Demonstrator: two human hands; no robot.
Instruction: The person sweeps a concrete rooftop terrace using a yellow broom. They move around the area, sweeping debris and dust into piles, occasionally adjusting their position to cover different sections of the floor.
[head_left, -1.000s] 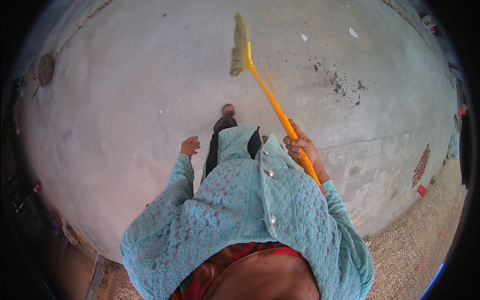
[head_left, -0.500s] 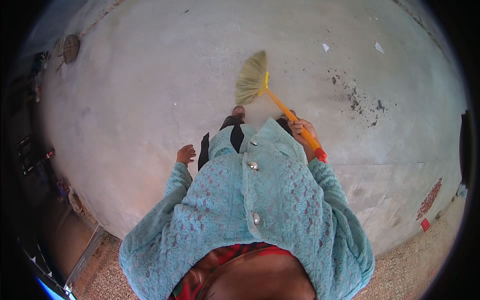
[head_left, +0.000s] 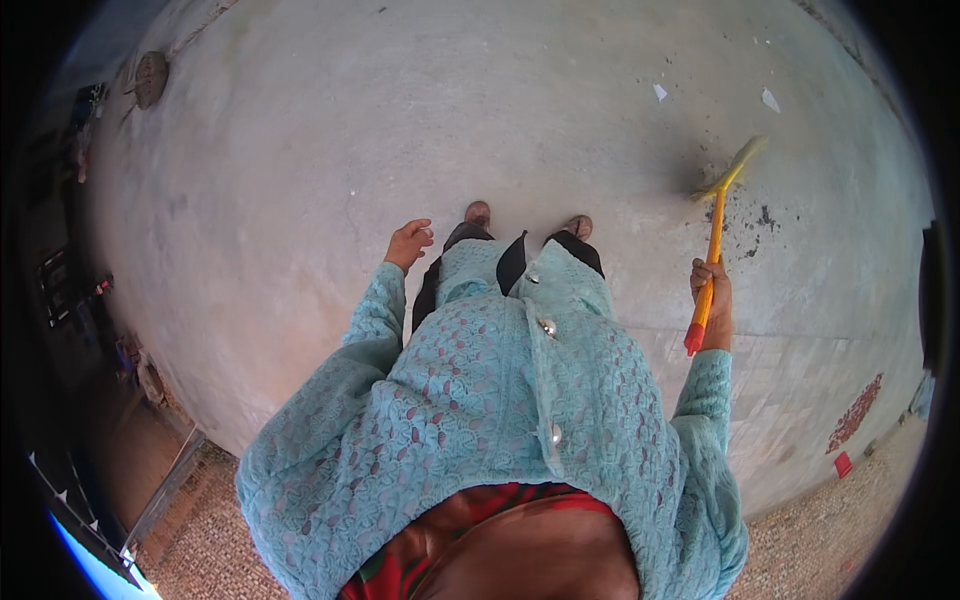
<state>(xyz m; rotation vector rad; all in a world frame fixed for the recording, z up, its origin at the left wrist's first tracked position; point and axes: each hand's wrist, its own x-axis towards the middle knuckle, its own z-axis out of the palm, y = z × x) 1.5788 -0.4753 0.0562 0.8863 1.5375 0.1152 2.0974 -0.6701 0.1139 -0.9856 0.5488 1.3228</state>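
Note:
My right hand (head_left: 711, 287) is wrapped round the orange handle of a broom (head_left: 716, 232), near its red end cap. The broom reaches away from me, its yellow collar and pale bristle head over a patch of dark debris (head_left: 748, 228) on the concrete floor. Seen nearly edge-on, the bristles look thin and slightly blurred. Some of the debris is hidden behind the broom. On the other side, my left hand (head_left: 409, 243) hangs in the air beside my leg, fingers loosely apart and holding nothing.
Two white scraps (head_left: 769, 100) lie on the floor beyond the broom. At the far left sits a round brown object (head_left: 151, 80). A reddish-brown patch (head_left: 855, 412) and a small red piece (head_left: 843, 464) are at the right. My shoes (head_left: 478, 214) stand on the floor ahead.
The broom has swung from in front of my feet to the right, onto the debris, with my right hand moving outward. My left hand has risen forward and slightly right.

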